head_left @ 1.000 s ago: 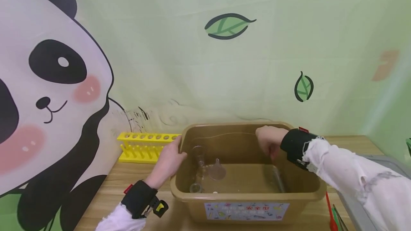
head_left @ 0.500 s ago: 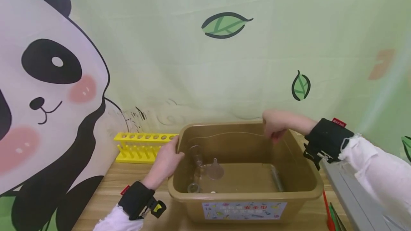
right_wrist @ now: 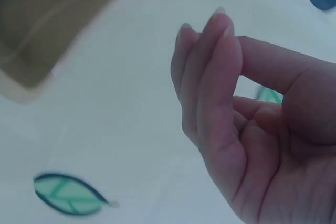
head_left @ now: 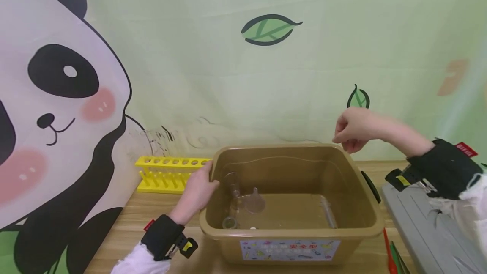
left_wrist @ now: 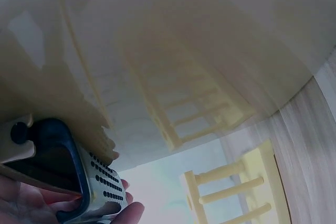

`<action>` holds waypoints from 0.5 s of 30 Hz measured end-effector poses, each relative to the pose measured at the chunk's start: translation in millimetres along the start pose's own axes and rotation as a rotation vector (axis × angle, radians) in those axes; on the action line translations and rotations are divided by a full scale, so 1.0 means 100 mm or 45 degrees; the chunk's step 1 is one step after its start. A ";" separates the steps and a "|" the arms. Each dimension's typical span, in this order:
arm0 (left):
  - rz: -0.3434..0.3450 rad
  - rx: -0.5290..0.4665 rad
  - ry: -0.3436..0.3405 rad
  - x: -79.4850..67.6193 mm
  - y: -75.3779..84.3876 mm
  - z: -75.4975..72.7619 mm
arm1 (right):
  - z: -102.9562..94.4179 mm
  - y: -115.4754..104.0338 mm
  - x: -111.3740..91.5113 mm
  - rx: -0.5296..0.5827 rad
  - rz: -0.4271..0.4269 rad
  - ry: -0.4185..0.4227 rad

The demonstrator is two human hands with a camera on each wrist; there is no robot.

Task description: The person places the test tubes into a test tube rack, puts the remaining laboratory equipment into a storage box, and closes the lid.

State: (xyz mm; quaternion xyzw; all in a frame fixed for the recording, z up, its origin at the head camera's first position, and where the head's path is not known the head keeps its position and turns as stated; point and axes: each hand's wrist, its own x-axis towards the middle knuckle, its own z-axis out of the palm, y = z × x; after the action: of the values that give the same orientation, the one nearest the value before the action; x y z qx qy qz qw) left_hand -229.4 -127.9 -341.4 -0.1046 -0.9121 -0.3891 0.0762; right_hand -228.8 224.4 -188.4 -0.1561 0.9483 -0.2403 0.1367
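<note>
Green backdrop (head_left: pixel 213 75), hands (head_left: pixel 195 193) (head_left: pixel 354 128) curled, left gripping bin (head_left: pixel 285 234)

Brown bin (head_left: pixel 230 249), yellow rack (head_left: pixel 163 187) on table (head_left: pixel 123 240)

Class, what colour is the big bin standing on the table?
The bin is plain golden brown, seen best in the head view.

Your right hand (head_left: pixel 354 129) has come up out of the tub (head_left: pixel 296 234): a second ago it reached down inside, its fingers near the clear tube (head_left: pixel 328 212), then it rose by the back rim, and now it hovers above the back right corner, covering the foot of a printed leaf (head_left: pixel 358 96). The tub's black handle (head_left: pixel 371 187) and more of the grey panel (head_left: pixel 416 223) now show
</note>
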 end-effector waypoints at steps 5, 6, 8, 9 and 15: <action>0.004 0.007 0.003 0.00 0.00 0.01 | -0.17 0.24 -0.14 0.042 0.032 0.112; 0.002 0.003 0.003 0.00 0.00 0.01 | -0.19 0.29 -0.16 0.046 0.038 0.123; 0.007 0.002 0.008 0.00 0.00 0.00 | -0.21 0.39 -0.20 0.065 0.065 0.139; 0.008 -0.007 0.007 0.00 0.00 0.00 | -0.22 0.44 -0.22 0.088 0.080 0.148; 0.019 -0.041 0.006 0.00 0.00 0.01 | -0.18 0.78 -0.26 0.175 0.154 0.193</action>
State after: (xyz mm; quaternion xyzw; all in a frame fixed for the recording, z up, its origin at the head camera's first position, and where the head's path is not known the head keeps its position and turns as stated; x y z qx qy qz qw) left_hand -229.3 -127.3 -341.6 -0.1118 -0.9047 -0.4034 0.0794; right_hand -229.2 306.2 -206.8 -0.0703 0.9449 -0.3070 0.0892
